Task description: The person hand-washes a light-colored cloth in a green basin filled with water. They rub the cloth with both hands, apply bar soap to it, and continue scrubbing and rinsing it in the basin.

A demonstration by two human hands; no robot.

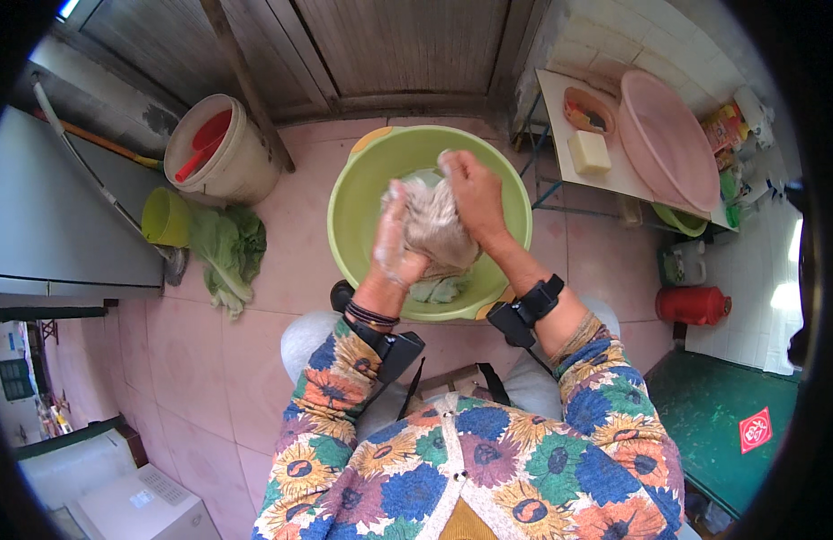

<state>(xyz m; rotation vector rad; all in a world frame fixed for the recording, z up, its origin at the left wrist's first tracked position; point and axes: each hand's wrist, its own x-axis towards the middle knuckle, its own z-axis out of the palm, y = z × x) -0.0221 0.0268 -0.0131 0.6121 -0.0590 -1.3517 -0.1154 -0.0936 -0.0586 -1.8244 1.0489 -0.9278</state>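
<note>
A wet beige cloth (438,226) is bunched between my two hands above a green plastic basin (352,223) on the floor. My left hand (397,246), with white suds on the fingers and palm, supports the cloth from its left side. My right hand (477,196) grips the cloth's upper right part with curled fingers. Beneath the cloth, a pale green wet cloth (438,290) lies at the near side of the basin. Some cloudy water (424,177) shows behind my hands. The cloth and hands hide much of the basin's bottom.
To the left stand a white bucket (254,162) holding a red dipper (203,152), a yellow-green cup (166,217) and leafy greens (228,250). At right, a small table (551,101) carries a soap bar (589,152) and a pink basin (666,142). A red thermos (692,305) lies beyond.
</note>
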